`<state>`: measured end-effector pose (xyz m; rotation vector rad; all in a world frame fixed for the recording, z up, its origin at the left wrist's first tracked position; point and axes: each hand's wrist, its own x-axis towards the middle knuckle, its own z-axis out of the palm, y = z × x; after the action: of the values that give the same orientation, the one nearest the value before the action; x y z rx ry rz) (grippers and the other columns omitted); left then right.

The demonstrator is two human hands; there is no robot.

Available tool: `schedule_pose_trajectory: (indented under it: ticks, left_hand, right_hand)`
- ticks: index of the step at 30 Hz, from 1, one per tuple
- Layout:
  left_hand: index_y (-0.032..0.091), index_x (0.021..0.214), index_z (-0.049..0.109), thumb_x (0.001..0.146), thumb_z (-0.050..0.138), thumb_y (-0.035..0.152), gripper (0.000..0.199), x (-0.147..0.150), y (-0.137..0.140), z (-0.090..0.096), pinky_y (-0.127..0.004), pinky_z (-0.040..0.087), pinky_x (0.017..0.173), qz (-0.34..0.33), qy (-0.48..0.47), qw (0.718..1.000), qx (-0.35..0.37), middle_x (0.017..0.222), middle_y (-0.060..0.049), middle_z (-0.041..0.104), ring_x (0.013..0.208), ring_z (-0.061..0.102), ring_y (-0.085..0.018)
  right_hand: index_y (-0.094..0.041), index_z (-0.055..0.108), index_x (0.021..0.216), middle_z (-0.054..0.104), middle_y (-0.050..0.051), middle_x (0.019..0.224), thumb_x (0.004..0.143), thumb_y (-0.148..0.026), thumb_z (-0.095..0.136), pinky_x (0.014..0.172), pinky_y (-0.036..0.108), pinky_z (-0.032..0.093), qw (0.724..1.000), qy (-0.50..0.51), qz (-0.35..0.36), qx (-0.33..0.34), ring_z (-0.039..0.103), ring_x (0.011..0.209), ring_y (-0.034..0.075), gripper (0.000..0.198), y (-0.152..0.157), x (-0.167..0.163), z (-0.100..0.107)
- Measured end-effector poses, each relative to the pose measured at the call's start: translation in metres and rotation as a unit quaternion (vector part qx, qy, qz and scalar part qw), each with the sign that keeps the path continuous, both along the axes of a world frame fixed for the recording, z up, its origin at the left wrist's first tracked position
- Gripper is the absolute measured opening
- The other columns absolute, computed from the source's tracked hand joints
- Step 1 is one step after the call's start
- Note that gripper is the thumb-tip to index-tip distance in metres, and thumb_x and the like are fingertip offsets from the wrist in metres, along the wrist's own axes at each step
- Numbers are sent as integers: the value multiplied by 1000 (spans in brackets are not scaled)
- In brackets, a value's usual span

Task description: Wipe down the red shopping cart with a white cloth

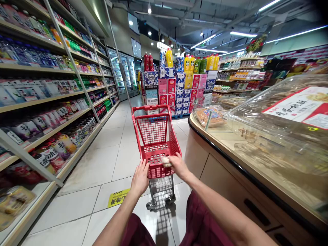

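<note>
A red plastic shopping cart (156, 150) with mesh walls and a grey metal frame stands in front of me in the aisle. My left hand (140, 176) lies against its near left corner, fingers stretched out along the rim. Over the near right edge, my right hand (178, 166) is closed on a small whitish, lumpy item (166, 162). What kind of item it is, I cannot make out. The right fingers partly hide it, and it is at the cart's near rim. Mesh shows through the cart's bottom.
Shelves (48, 99) of bottled drinks line the left side. At right runs a curved counter (205, 136) with clear-lidded packaged food (208, 117). Stacked drink cartons (176, 90) stand ahead, and glass-door fridges (124, 73) farther back. A yellow floor sticker (116, 198) lies beside the cart.
</note>
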<state>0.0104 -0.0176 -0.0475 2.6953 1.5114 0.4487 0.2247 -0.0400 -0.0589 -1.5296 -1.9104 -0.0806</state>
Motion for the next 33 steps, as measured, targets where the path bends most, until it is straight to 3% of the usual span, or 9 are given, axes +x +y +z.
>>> schedule_pose_trajectory:
  ticks: [3, 9, 13, 16, 20, 22, 27, 29, 33]
  left_hand:
    - [11, 125, 40, 65, 37, 0, 61, 7, -9, 7, -42, 26, 107, 16, 9, 1000, -20, 141, -13, 30, 132, 18, -23]
    - [13, 128, 36, 65, 35, -1, 65, 14, -27, 6, -42, 22, 108, 7, 32, 999, -14, 143, -11, 24, 133, 15, -20]
    - [15, 129, 36, 65, 34, -1, 66, 14, -34, 4, -44, 20, 108, 16, 31, 999, -7, 143, -9, 25, 133, 16, -20]
    - [14, 129, 36, 66, 35, 0, 65, 15, -35, 4, -44, 22, 107, 25, 18, 1000, -5, 143, -10, 25, 133, 16, -20]
    - [12, 128, 36, 65, 35, 2, 64, 9, -34, 6, -46, 21, 107, 33, 26, 999, -4, 143, -11, 25, 133, 16, -21]
    - [13, 128, 37, 65, 35, 2, 64, 3, -34, 7, -48, 19, 108, 29, 39, 999, 1, 142, -11, 27, 133, 18, -20]
    - [15, 127, 39, 67, 35, 4, 61, 0, -37, 5, -52, 16, 107, 26, 30, 999, 14, 142, -11, 28, 133, 19, -21]
    - [14, 127, 39, 68, 34, 3, 60, 1, -39, 2, -51, 18, 107, 34, 19, 999, 18, 142, -11, 28, 133, 18, -22]
    - [13, 128, 37, 67, 34, 2, 63, -5, -38, -2, -51, 16, 108, 25, 40, 998, 33, 142, -11, 28, 133, 19, -21]
  right_hand:
    - [-17, 55, 73, 62, 5, 84, 76, -11, 51, 83, 33, 34, 998, -5, -66, 20, 52, 86, 18, 8, -10, 12, 1]
    - [-18, 58, 74, 62, 4, 84, 74, -11, 56, 71, 27, 35, 998, -63, 3, 19, 50, 80, 17, 7, -8, -26, 3]
    - [-19, 60, 78, 60, 5, 93, 73, -7, 53, 73, 29, 36, 993, -19, -108, 36, 48, 83, 18, 15, -27, 18, 1]
    - [-19, 61, 81, 59, 6, 95, 70, -4, 50, 72, 28, 38, 985, 37, -163, 35, 48, 85, 18, 22, -33, 11, -6]
    - [-20, 61, 89, 57, 7, 105, 73, -6, 50, 74, 28, 40, 997, 8, -47, 60, 49, 88, 18, 24, -27, -42, -13]
    - [-21, 62, 91, 58, 6, 104, 77, -9, 50, 74, 28, 41, 998, -15, -2, 59, 50, 86, 17, 23, -27, -43, -11]
    - [-20, 63, 88, 60, 7, 94, 75, -6, 49, 75, 30, 42, 996, 16, -82, 37, 50, 85, 19, 24, -37, -2, -3]
    - [-18, 63, 88, 60, 8, 93, 76, -6, 49, 76, 31, 42, 995, 9, -89, 37, 50, 84, 20, 22, -33, -16, -4]
    - [-18, 61, 94, 59, 9, 99, 81, -14, 48, 76, 32, 43, 997, -40, 6, 67, 50, 86, 19, 19, -23, -64, -12]
